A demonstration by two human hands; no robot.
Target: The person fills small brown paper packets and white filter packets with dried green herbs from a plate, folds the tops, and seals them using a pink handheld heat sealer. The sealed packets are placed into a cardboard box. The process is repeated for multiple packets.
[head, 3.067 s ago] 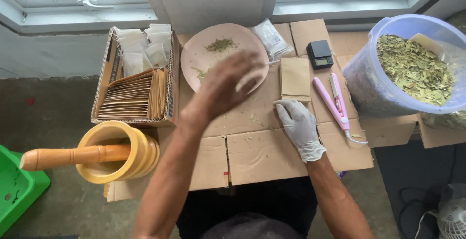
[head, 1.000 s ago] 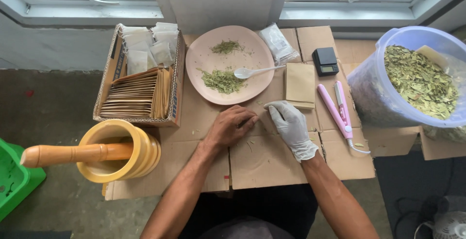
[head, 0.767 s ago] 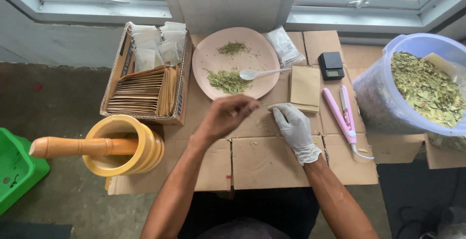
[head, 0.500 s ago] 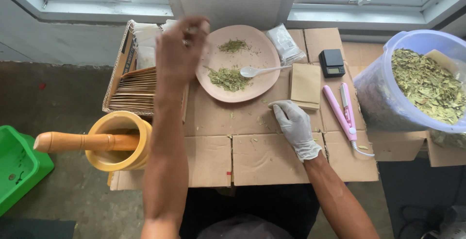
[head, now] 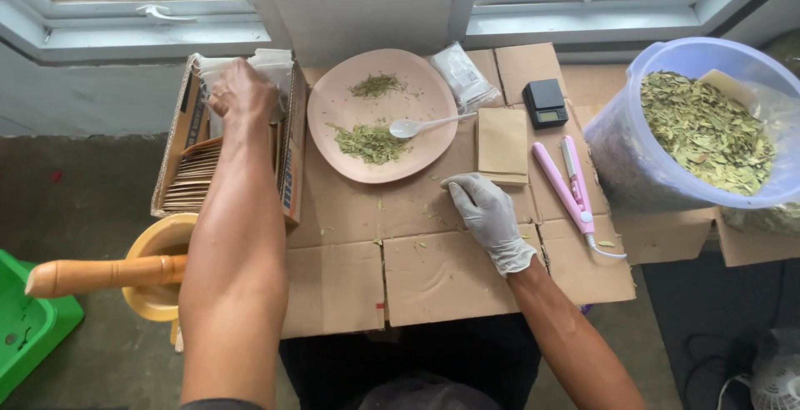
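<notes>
left hand (head: 243, 93): fingertips hidden among white packets (head: 271, 64)
bucket (head: 633, 152): right side cut off
fan (head: 775, 372): near-right, cropped

Single head view, looking steeply down, fairly near, facing window wall

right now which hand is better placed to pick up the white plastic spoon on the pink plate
Right. The gloved right hand rests just below the pink plate, near the white plastic spoon; the bare left hand is inside the cardboard box.
</notes>
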